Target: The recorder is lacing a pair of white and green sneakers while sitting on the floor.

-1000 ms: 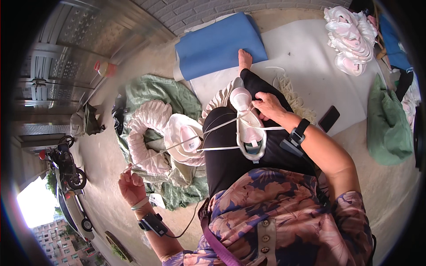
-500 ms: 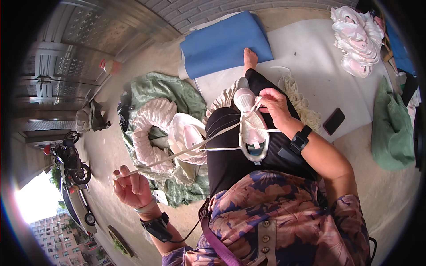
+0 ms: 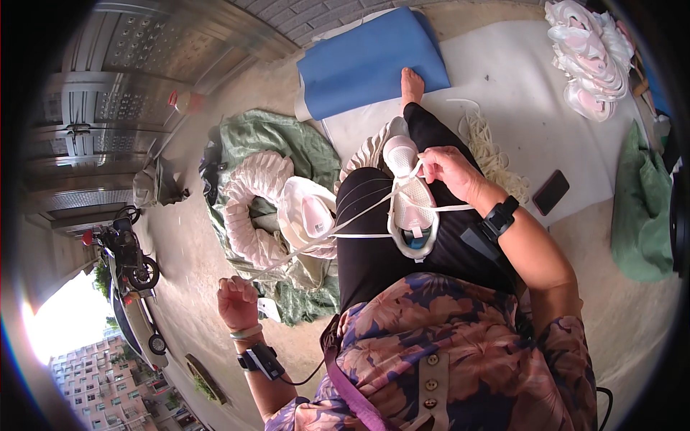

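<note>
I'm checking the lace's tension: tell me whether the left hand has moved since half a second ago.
Yes. Against the green sheet on the floor, the left hand has shifted rightward, toward the sheet.

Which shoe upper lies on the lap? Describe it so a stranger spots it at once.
Start at the seated person's black trousers. On the lap, beside the right hand, lies a pinkish shoe upper, toe pointing away from the person. Unlike the pile of uppers at upper right, it lies singly, pale laces stretched from it.
</note>
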